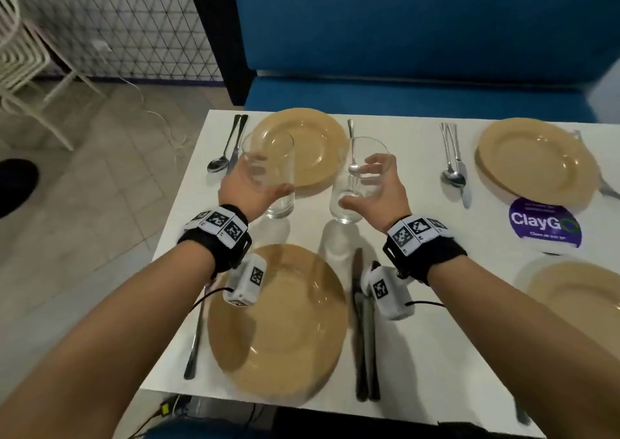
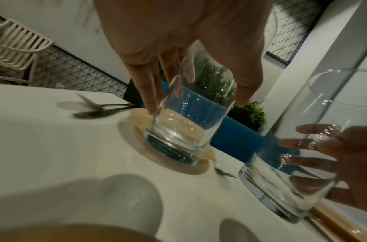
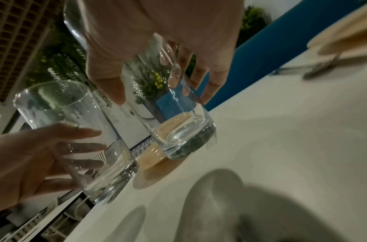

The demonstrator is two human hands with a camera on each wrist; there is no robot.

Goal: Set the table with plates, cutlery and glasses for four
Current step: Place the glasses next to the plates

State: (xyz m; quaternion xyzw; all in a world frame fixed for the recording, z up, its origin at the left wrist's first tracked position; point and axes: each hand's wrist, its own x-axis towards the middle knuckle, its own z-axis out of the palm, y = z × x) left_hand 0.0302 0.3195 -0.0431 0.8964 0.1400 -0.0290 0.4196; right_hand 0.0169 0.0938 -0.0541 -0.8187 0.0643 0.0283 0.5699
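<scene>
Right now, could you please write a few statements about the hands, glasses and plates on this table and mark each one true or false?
1. Each hand is at a clear drinking glass: the left hand at the left glass, the right hand at the right glass. True.
2. Both glasses hold water. False: they look empty.
3. Four round tan plates show on the white table, among them the near left plate. True.
4. Both glasses lie on their sides. False: they are upright.
5. A purple round sticker lies between the two right-hand plates. True.
</scene>
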